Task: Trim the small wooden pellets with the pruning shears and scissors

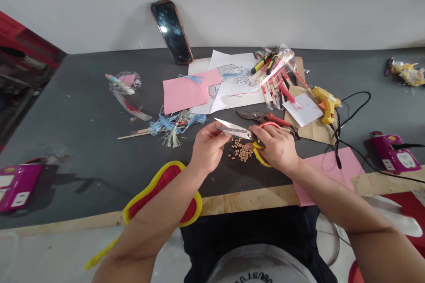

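My right hand grips a pair of scissors by the red and yellow handles, its blades spread and pointing left. Just at the blades, the fingers of my left hand are pinched together; what lies between them is too small to make out. Below the scissors a small heap of short tan pieces lies on the grey tabletop. Left of my left hand are blue and pale green tassels with thin sticks. Pruning shears with red handles lie just behind my right hand.
Pink paper, printed sheets, wrapped sticks and pliers lie behind. A yellow glue gun trails a black cable at right. A phone leans on the wall. A yellow-edged red fan-shaped piece overhangs the front edge.
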Available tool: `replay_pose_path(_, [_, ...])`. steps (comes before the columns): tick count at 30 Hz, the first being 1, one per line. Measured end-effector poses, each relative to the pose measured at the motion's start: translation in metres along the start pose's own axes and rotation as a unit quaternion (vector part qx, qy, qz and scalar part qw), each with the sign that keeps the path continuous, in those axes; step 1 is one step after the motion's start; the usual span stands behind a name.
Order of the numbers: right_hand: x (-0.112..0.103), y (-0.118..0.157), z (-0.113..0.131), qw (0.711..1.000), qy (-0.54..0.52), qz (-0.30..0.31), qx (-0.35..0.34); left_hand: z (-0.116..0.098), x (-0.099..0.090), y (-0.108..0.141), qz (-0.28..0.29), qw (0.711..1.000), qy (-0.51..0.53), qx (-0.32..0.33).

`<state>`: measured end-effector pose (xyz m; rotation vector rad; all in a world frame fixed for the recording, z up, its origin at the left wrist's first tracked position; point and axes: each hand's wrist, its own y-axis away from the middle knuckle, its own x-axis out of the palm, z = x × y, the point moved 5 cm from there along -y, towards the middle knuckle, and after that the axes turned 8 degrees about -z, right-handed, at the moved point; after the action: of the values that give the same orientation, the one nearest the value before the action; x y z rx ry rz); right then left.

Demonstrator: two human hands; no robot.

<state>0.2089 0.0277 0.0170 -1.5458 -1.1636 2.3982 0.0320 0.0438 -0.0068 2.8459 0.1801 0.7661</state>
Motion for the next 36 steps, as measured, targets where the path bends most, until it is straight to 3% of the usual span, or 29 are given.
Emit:
replay_pose_path(5, [0.007,0.000,-0.011,0.996,-0.066,0.014,0.064,-0.003,-0.001,-0.002,0.019,1.000,-0.020,0.006])
replay_pose_path(8, [0.005,-0.002,-0.025,0.983,-0.134,0.012,0.122,-0.012,-0.005,-0.006,0.053,0.985,-0.157,0.046])
replay_pose_path(9, [0.003,-0.003,-0.030,0.978,-0.153,0.008,0.142,-0.015,-0.005,-0.007,0.075,0.964,-0.245,0.073])
replay_pose_path(11, [-0.002,-0.006,-0.039,0.968,-0.179,0.001,0.178,-0.019,-0.002,-0.008,0.125,0.883,-0.424,0.154])
replay_pose_path(14, [-0.008,-0.008,-0.047,0.959,-0.188,-0.015,0.211,-0.015,0.002,-0.007,0.191,0.764,-0.570,0.234])
replay_pose_path(17, [-0.009,-0.009,-0.048,0.955,-0.199,-0.022,0.218,-0.007,0.003,-0.006,0.232,0.714,-0.608,0.257])
replay_pose_path(27, [-0.006,-0.007,-0.043,0.963,-0.190,-0.014,0.189,0.011,0.016,0.015,0.330,0.647,-0.621,0.295])
replay_pose_path(30, [-0.006,-0.007,-0.043,0.964,-0.186,-0.012,0.190,0.008,0.013,0.012,0.307,0.645,-0.633,0.299])
replay_pose_path(36, [-0.006,-0.008,-0.042,0.965,-0.186,-0.016,0.185,0.005,0.013,0.006,0.240,0.669,-0.625,0.325])
